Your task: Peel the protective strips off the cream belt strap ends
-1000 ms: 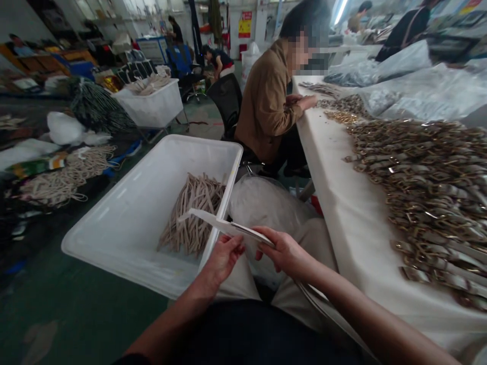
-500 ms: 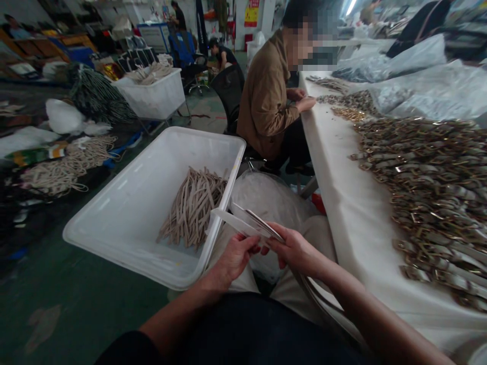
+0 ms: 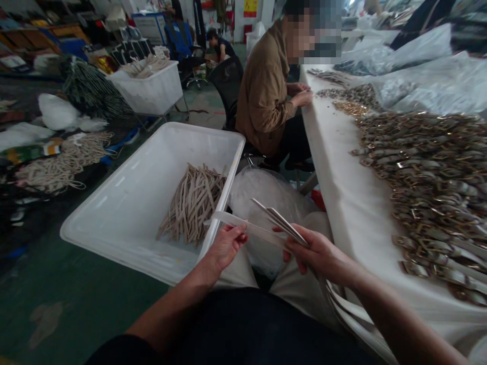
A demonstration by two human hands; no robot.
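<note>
My left hand (image 3: 230,244) pinches a pale, thin strip (image 3: 262,232) that stretches across to my right hand and whose other end lies over the tub's rim. My right hand (image 3: 310,253) is closed round several flat straps (image 3: 279,220), light on their faces with dark edges. Their long tails hang below this hand, over my lap and beside the table. Left of my hands stands a white plastic tub (image 3: 114,203), and a heap of beige strips (image 3: 194,203) lies at its near right side.
A white-covered table (image 3: 342,203) runs along my right, bearing a big pile of buckled straps (image 3: 437,203). A co-worker in a brown jacket (image 3: 262,91) sits at its far end. A clear plastic bag (image 3: 266,195) sits between tub and table. Cord bundles (image 3: 64,159) lie at left.
My hands have drawn apart: the right one moved right with the straps, and the left one slid slightly left. More of the pale strip shows between them.
</note>
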